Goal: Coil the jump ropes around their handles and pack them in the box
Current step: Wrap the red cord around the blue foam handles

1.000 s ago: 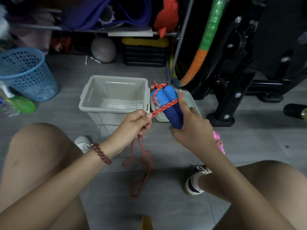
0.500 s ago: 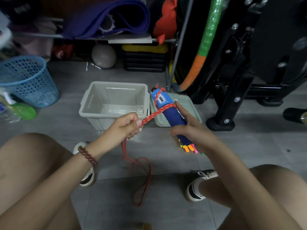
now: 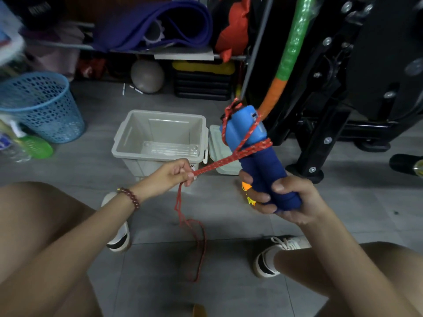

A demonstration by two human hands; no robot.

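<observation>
My right hand (image 3: 288, 200) grips the lower end of two blue jump-rope handles (image 3: 256, 154) held side by side and tilted up to the left. A red rope (image 3: 215, 164) is wound a few turns around their middle and runs taut to my left hand (image 3: 174, 173), which pinches it. The slack rope (image 3: 194, 239) hangs from that hand and loops on the grey floor between my knees. An open beige plastic box (image 3: 160, 136) stands on the floor behind my left hand. Under my right hand something orange and yellow (image 3: 248, 193) shows; I cannot tell what it is.
The box's lid (image 3: 216, 143) lies beside the box, partly behind the handles. A blue mesh basket (image 3: 39, 106) stands at the left, black gym equipment (image 3: 338, 94) at the right, a cluttered shelf with a purple mat (image 3: 155, 24) behind. My shoes (image 3: 274, 255) rest on the tiles.
The handles have risen and turned, with the rope now wound more around their middle. My right hand has shifted down to their lower end. My left hand still pulls the rope taut.
</observation>
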